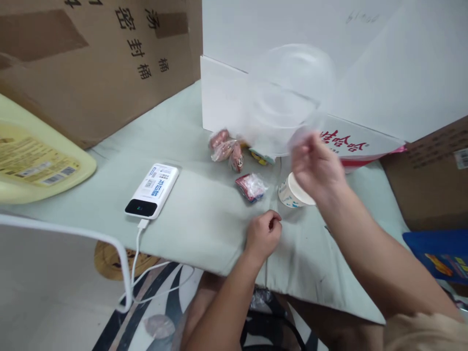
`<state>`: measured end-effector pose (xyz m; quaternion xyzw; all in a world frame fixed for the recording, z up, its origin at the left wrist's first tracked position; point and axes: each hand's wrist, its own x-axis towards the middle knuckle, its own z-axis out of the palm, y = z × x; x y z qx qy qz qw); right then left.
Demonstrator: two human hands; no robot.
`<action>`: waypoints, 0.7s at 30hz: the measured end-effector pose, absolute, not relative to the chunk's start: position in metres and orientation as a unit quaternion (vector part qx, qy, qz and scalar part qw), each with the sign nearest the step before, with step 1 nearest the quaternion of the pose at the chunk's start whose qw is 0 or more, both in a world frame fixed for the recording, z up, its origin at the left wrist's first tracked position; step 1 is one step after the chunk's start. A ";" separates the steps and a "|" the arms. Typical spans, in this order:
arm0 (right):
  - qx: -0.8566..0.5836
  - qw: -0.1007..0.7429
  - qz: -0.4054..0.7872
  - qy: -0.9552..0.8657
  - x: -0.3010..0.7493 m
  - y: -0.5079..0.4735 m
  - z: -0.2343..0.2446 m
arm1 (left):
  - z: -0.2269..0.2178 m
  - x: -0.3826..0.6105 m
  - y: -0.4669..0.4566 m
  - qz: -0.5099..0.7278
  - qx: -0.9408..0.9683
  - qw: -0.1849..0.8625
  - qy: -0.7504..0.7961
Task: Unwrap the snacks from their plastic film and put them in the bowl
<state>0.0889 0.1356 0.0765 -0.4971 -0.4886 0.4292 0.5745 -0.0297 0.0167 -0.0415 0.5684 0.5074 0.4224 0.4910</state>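
Note:
Raised over the table, my right hand [318,168] pinches the lower edge of a round, clear plastic lid [292,92], blurred by motion. Below that hand stands a white paper cup [292,192] with blue-green print, partly covered by it. My left hand [263,233] rests on the cloth, fingers curled in and nothing showing in them. Just beyond it lies a small red and blue packet [252,187] in clear wrapping. Farther back are wrapped reddish-brown snacks [227,150] and a yellow-green packet [262,156], partly behind the lid.
A white power bank [153,190] with a plugged-in cable [137,248] lies on the left of the table [197,229]. A yellow jug [40,151] stands beyond it. Brown cartons [98,63] and a large white box [226,29] line the back.

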 end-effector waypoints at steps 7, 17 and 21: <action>-0.699 0.524 -0.063 -0.482 0.223 0.008 0.068 | -0.042 -0.030 0.017 0.417 0.577 0.490 0.502; -0.690 0.304 -0.019 -0.657 0.244 -0.024 -0.008 | -0.049 -0.019 0.021 0.385 0.655 0.379 0.528; -0.715 0.378 -0.010 -0.588 0.235 -0.044 -0.016 | -0.050 -0.016 0.023 0.374 0.638 0.396 0.544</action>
